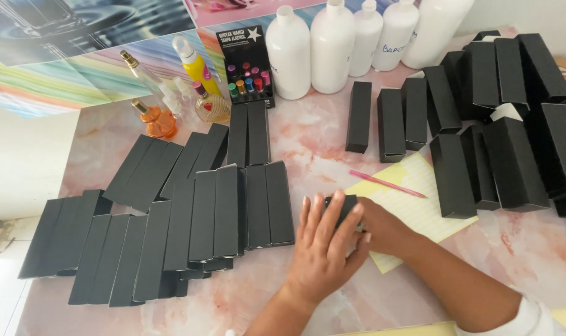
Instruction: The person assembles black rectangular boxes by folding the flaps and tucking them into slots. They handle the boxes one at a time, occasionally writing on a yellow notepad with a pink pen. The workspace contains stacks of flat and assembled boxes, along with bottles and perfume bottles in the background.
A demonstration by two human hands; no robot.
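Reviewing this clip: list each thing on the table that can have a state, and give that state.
left hand: fingers spread over small black box
right hand: grips same box, partly hidden
small black box: held, state unclear
flat black boxes: folded flat, overlapping
standing black boxes: assembled, upright
white bottles: capped, upright
pink pen: lying on yellow paper

Matt black card boxes (220, 211), glossy white plastic bottles (288, 53) – smooth marble-look tabletop (308, 134), lined yellow paper (420, 199)

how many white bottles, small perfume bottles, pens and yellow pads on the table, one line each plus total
White plastic bottles: 5
Small perfume bottles: 4
Pink pen: 1
Yellow lined pad: 1
Total: 11
Both hands, left hand and right hand, close on one black box, not counted.
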